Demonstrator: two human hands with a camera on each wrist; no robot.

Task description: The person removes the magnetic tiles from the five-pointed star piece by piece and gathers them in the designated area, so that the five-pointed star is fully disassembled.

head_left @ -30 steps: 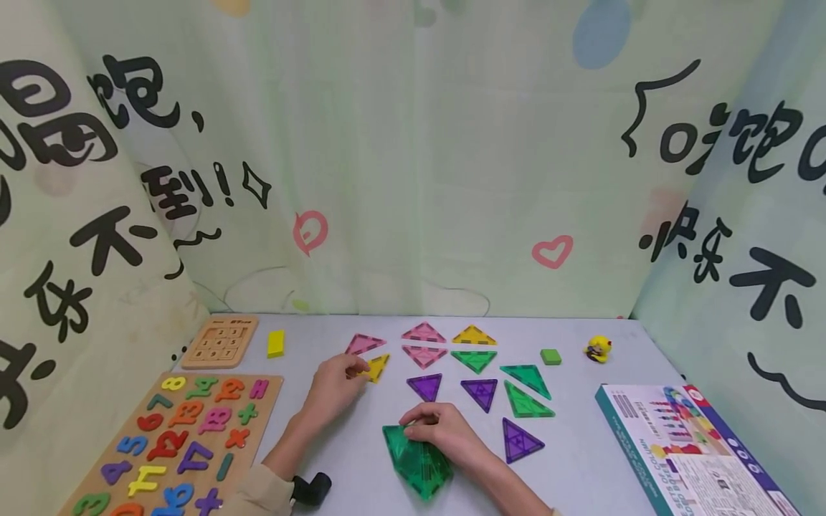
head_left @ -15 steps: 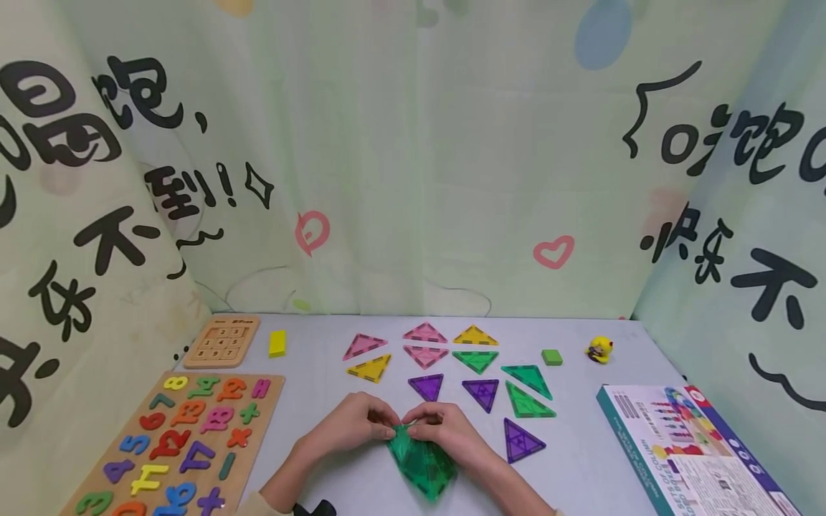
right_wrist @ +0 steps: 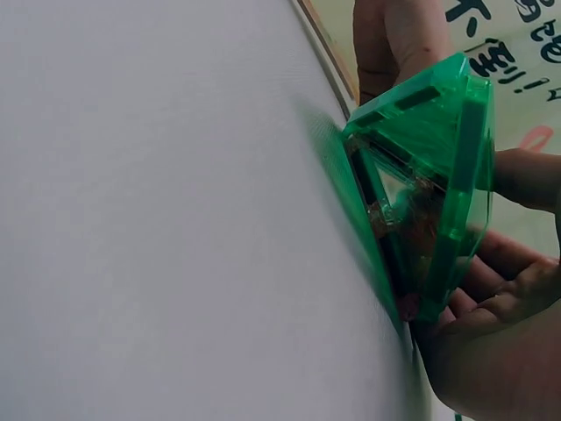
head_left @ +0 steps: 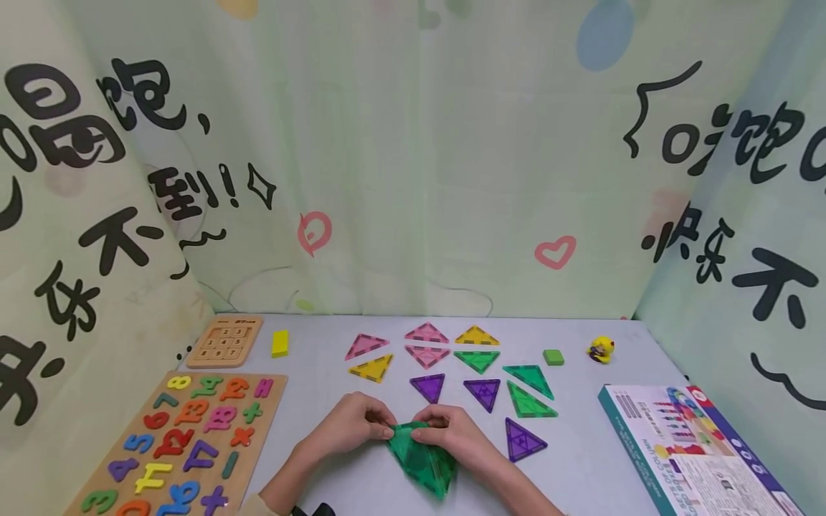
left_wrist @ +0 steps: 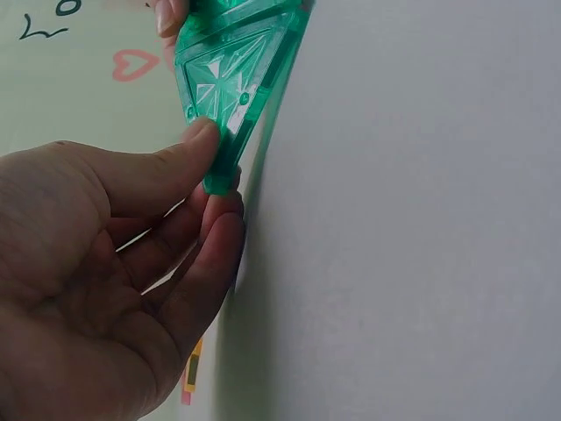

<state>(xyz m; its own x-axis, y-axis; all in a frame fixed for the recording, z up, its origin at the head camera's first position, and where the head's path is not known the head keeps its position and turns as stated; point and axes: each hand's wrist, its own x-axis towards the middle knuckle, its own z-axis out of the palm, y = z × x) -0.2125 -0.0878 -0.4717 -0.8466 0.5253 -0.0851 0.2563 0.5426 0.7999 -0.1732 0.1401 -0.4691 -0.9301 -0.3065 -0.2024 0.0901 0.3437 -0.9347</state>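
Note:
Several translucent green magnetic tiles (head_left: 421, 466) are joined into a pointed, hollow shape at the front middle of the table. My left hand (head_left: 353, 424) pinches its left corner; in the left wrist view the thumb of that hand (left_wrist: 96, 254) lies on the face of a green tile (left_wrist: 223, 83), with fingers behind. On the other side my right hand (head_left: 452, 436) grips the shape near its upper edge. The right wrist view looks into the open triangular side of the green shape (right_wrist: 469, 132), with the right hand (right_wrist: 504, 324) behind it.
Beyond the hands lie loose triangular tiles: purple (head_left: 429, 388), yellow (head_left: 371, 368), pink (head_left: 426, 332) and green (head_left: 530, 400). A wooden number board (head_left: 271, 401) is at left, a boxed set (head_left: 697, 444) at right. A small yellow figure (head_left: 601, 349) stands at the back right.
My left hand has come back from the yellow triangle, leaving it on the table, and has taken hold of the green shape's left corner. The right hand has shifted slightly rightward along the shape.

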